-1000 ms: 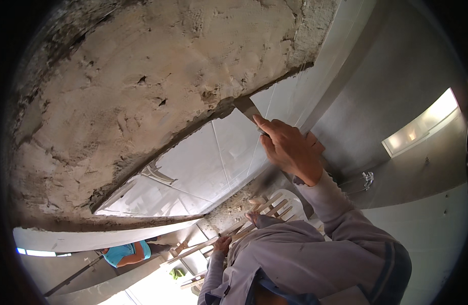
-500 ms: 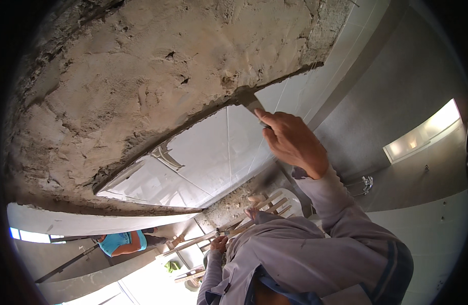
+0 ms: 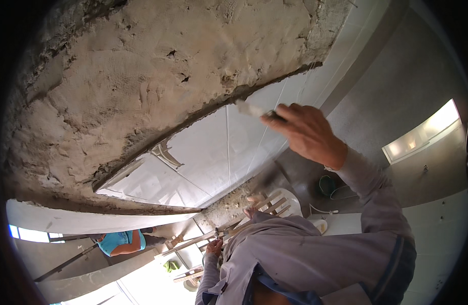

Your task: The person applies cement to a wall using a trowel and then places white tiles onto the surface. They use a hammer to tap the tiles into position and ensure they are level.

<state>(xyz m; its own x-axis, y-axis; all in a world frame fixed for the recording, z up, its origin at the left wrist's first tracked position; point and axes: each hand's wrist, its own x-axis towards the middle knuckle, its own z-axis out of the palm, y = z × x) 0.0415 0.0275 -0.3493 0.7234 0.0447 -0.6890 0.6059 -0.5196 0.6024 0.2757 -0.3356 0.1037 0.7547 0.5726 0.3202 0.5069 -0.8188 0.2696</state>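
My right hand (image 3: pixel 310 134) grips a putty knife (image 3: pixel 252 108), its blade pale and blurred, just below the dark seam where rough plaster (image 3: pixel 142 76) meets white tiles (image 3: pixel 244 132). Streaks of grey material lie on the left part of the tiles. My left hand (image 3: pixel 213 246) is low beside a wooden slatted frame (image 3: pixel 272 204), closed on something small that I cannot make out.
A person in a turquoise shirt (image 3: pixel 119 240) is at lower left. On the right are a grey wall, a bright narrow window (image 3: pixel 422 129), a green round object (image 3: pixel 326 185) and a pale hose. A bare foot shows near the slats.
My right hand and the knife have moved rightward from where the blade lay in the seam, and the blade has turned flatter. My left hand has barely moved.
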